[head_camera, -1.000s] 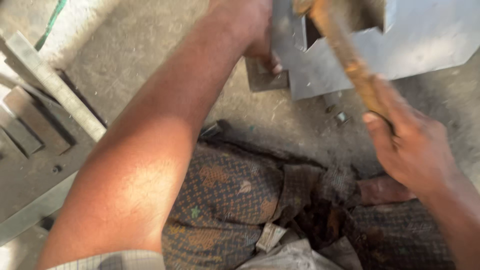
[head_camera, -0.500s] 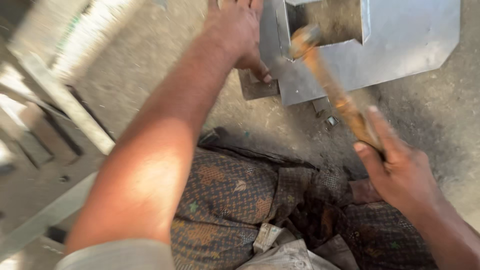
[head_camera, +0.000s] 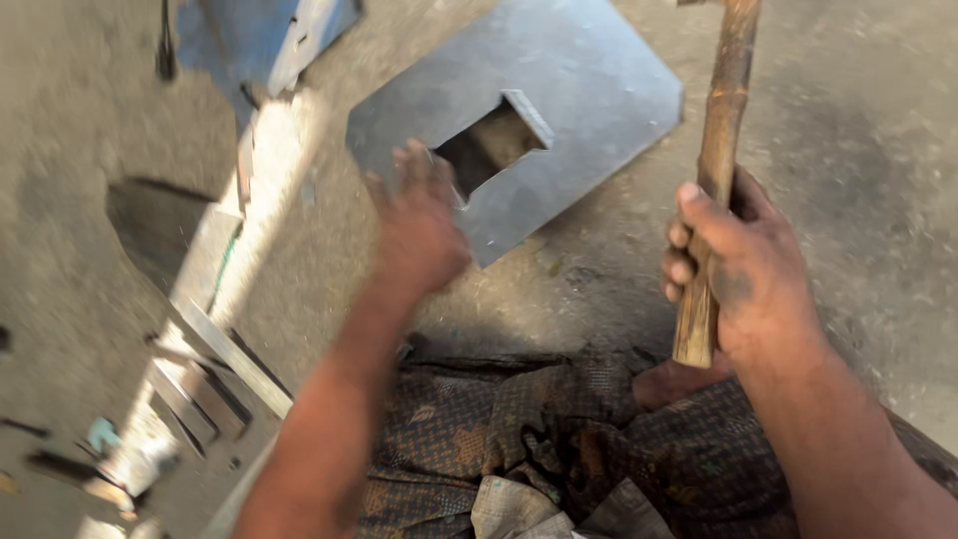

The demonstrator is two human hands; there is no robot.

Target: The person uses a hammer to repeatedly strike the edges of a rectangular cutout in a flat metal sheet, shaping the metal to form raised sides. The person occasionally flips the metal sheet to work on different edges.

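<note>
A person is sitting on a rough, dusty concrete floor (head_camera: 858, 120), looking down at their two bare hands. The right hand (head_camera: 743, 274) is wrapping its fingers tightly around one wooden handle (head_camera: 714, 180), a worn, knobbly stick held nearly upright; its top runs out of view, so the tool's head cannot be seen. The left hand (head_camera: 419, 225) is blurred by motion, its fingers loosely spread, resting at or just above the near edge of one flat grey metal sheet (head_camera: 579, 90). The sheet is smooth, dull and many-sided with clipped corners, lying on the floor ahead of the person, with one rectangular cut-out (head_camera: 489, 145) and a small flap bent up beside it. Several narrow metal strips (head_camera: 215, 364) are lying at the left. Dark patterned cloth (head_camera: 519, 429) is covering the person's lap. Compared with half a second ago, the handle has risen from a slant over the sheet, and the left hand has lifted off the sheet's corner.
</note>
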